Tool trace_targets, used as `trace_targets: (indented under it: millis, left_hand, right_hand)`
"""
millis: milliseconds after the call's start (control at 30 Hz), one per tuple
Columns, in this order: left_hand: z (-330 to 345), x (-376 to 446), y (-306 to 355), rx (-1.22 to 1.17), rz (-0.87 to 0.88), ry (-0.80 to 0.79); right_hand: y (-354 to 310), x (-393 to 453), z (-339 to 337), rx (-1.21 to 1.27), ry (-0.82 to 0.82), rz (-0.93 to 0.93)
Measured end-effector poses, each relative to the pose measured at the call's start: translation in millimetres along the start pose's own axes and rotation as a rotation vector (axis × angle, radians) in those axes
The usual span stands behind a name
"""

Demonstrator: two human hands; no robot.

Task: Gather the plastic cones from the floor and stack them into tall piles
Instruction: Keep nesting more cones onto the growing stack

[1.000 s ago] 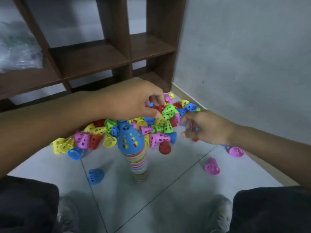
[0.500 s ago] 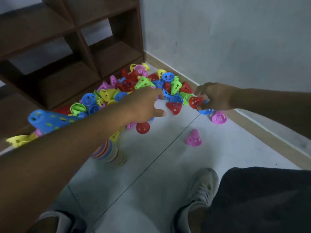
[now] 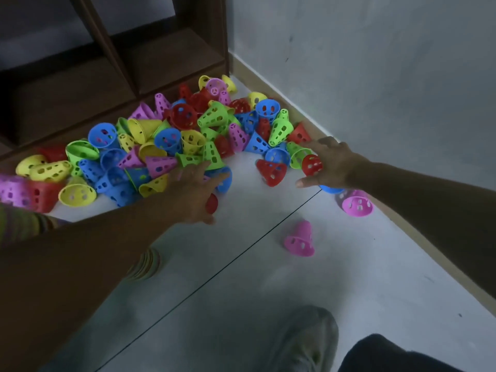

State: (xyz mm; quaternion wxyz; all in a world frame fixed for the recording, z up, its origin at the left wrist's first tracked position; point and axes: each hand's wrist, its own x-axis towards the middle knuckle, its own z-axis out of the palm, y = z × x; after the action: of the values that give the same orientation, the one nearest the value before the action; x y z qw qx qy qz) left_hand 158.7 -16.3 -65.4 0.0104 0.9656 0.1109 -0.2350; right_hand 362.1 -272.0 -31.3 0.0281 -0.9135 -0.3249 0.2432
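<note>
Item: plastic cones [image 3: 171, 135], heaped at floor corner; light, stiff, perforated, best pinched by rim. My left hand [image 3: 197, 193] and right hand [image 3: 331, 163] spread, holding nothing.

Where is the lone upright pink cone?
The pink cone stands alone on the floor tile, right of centre, below the right hand and apart from the pile.
</note>
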Motion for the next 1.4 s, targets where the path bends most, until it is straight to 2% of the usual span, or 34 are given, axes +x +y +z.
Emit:
trace_targets:
  millis: [267,400,600,867,1067,1133,1200,1333,1400]
  left_hand:
    - [19,37,-9,0.34,0.167,-0.046]
    - [22,39,-15,0.462,0.229,-0.094]
    - [26,52,-21,0.512,0.283,0.01]
    - [32,76,-19,0.434,0.282,0.008]
    - [29,83,-14,0.266,0.252,-0.03]
    - [27,82,-10,0.286,0.257,-0.003]
    - [31,82,-11,0.261,0.278,0.175]
    - [39,93,-13,-0.019,0.114,-0.02]
    - [42,96,-15,-0.148,0.078,0.009]
  right_hand:
    - [34,52,47,-0.178,0.028,-0.02]
    - [46,63,63,-0.189,0.042,-0.052]
    - [65,69,80,-0.242,0.12,-0.078]
    - [66,78,75,-0.444,0.097,-0.16]
    - [47,99,69,-0.383,0.093,-0.171]
    - [40,108,65,-0.379,0.087,-0.153]
    - [32,118,64,-0.344,0.091,-0.108]
    - [18,130,69,-0.293,0.126,-0.017]
    - [14,133,72,-0.309,0.139,0.004]
